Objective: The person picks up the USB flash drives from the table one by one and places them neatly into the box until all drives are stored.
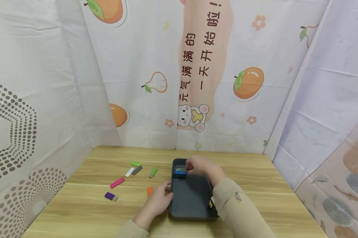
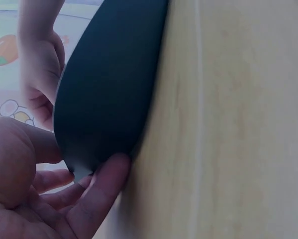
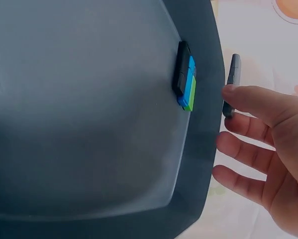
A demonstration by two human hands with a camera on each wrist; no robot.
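Our right grip [image 3: 268,132] has a dark grey stick [image 3: 233,74]; near it we see a black stick [image 3: 180,68], a blue stick [image 3: 187,85] and a green stick [image 3: 190,97] in a dark grey tray [image 1: 191,198]. Left of our left grip [image 1: 159,200], a pink stick [image 1: 117,182] and a purple stick [image 1: 109,196] dot the tan, wood-grained worktop [image 1: 77,198]. Beyond both, orange fruit [image 1: 248,84] patterns a white curtain [image 1: 131,49].

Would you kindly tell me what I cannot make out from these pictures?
Head view: the lower end of the flat orange stick, hidden by the left hand.
Head view: what the small black-and-yellow object is, partly covered by the beige right sleeve.
Right wrist view: the middle of the slim dark-grey stick, covered by the right hand.
Left wrist view: the inside of the dark-grey rectangular tray, hidden by its outer wall.
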